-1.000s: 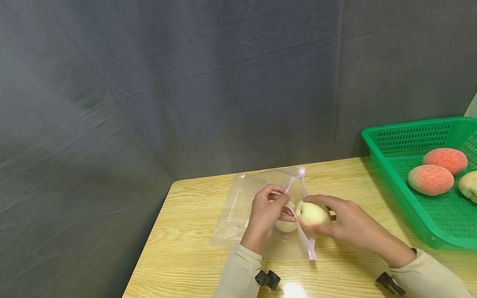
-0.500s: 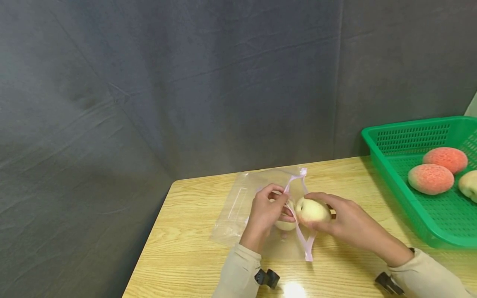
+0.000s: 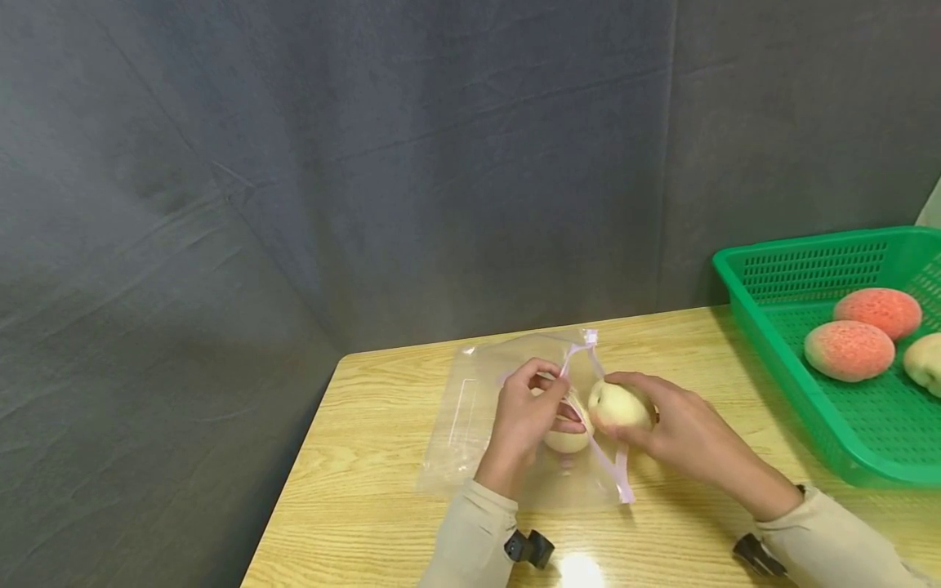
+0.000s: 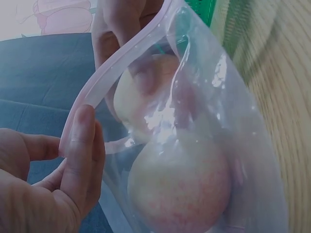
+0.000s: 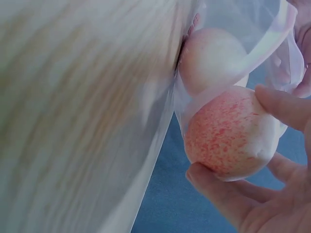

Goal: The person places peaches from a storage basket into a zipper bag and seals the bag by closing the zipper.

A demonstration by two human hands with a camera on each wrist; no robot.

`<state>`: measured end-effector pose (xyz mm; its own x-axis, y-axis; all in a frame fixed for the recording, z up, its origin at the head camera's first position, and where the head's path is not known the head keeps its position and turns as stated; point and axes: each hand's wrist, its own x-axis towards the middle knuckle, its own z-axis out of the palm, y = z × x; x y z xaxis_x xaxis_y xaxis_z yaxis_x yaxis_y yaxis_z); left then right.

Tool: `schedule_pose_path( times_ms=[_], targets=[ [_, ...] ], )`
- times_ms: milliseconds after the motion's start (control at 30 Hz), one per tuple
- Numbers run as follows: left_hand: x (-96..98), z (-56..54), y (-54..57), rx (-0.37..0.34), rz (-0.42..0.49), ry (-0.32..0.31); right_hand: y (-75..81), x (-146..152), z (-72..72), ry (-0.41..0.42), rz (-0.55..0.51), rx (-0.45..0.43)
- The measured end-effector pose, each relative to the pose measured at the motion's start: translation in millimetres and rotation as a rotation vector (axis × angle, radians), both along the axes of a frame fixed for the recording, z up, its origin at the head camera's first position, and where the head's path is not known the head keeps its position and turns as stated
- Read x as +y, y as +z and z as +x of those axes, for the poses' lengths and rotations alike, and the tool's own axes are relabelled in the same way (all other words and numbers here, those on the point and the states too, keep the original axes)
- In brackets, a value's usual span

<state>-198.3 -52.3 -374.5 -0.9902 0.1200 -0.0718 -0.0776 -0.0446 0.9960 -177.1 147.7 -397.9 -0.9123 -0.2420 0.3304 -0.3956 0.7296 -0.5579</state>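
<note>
Head view: your left hand [image 3: 524,416] pinches the pink zip strip of the clear zip bag [image 3: 470,408], holding its mouth lifted off the wooden table [image 3: 367,457]. Your right hand [image 3: 680,433] has fingers and thumb curled round a pale peach [image 3: 619,406], which sits right at the bag's mouth, touching the zip strip, not yet inside. One peach in the bag [image 3: 564,441] already lies on the table under the plastic, just beside the held one. The left wrist view confirms it: a fruit rests low in the bag and a second shape presses at the opening above it, your thumb and finger nipping the strip. In the right wrist view the held peach, red-speckled on that side, is partly past the rim, with the bagged one touching it behind the film. Judged progress: one fruit bagged, a second at the threshold; pushing it in and any sealing remain undone. The green basket [image 3: 779,359] at the right holds two reddish peaches [image 3: 849,351] and a pale one at the frame edge, well apart from the bag.
</note>
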Motion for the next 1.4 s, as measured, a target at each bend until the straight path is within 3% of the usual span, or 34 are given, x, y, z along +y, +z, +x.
schedule_pose_path(
  times_ms=[367,767,1033,1400],
  targets=[
    [3.4,3.4,-0.7,0.004,0.026,0.004,0.7,-8,4.1,0.071,-0.05,-0.09],
    [4.1,3.5,0.2,0.027,0.058,0.019,-6.5,-13,2.5,0.164,-0.16,-0.095],
    [2.6,3.0,0.5,0.015,0.057,0.016,-13.0,-11,-6.4,0.236,-0.203,-0.2],
    [-2.6,2.4,1.7,0.019,0.023,-0.003,-15.1,-1,-7.8,0.38,-0.276,-0.323]
  ],
)
